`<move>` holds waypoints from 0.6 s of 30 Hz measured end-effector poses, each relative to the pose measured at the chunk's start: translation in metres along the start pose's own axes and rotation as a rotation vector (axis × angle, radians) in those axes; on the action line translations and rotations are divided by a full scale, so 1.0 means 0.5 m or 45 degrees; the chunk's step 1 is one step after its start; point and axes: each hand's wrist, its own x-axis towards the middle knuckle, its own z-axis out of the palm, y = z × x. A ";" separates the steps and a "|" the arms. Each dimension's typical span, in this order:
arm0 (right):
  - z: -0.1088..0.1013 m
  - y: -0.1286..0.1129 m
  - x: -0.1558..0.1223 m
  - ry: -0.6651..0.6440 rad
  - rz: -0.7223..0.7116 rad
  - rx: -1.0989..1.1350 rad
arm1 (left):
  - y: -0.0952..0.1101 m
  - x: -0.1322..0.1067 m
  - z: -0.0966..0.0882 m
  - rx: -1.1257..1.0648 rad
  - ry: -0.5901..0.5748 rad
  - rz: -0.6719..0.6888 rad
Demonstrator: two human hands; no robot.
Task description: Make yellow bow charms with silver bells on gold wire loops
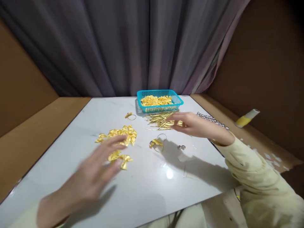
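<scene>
My left hand hovers over the white board, blurred by motion, its fingers stretched out towards a heap of small yellow ribbon bows and a loose bow beside it. My right hand reaches across to a bundle of thin gold wires, its fingers spread and resting on their ends. Between my hands lies a bow fixed to a wire ring. Another ringed bow lies farther back.
A turquoise basket with more yellow bows stands at the far edge of the white board. A string of silver beads and two loose silver beads lie to the right. A yellow-and-white roll rests on the brown ledge.
</scene>
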 end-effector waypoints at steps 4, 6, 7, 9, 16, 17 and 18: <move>-0.055 0.056 -0.106 0.086 0.166 0.025 | 0.016 0.116 0.084 0.245 -0.222 0.578; -0.059 0.097 -0.157 0.105 0.270 0.015 | 0.030 0.152 0.110 0.285 -0.132 0.754; -0.057 0.120 -0.179 0.126 0.331 0.012 | 0.036 0.168 0.118 0.290 -0.105 0.804; -0.049 0.167 -0.218 0.199 0.441 -0.002 | 0.050 0.198 0.130 0.288 -0.056 0.870; -0.011 0.271 -0.293 0.352 0.649 0.016 | 0.108 0.252 0.159 0.211 -0.088 0.926; -0.007 0.273 -0.298 0.374 0.659 0.016 | 0.112 0.250 0.161 0.185 -0.114 0.929; -0.002 0.270 -0.302 0.392 0.665 0.020 | 0.115 0.245 0.162 0.161 -0.140 0.930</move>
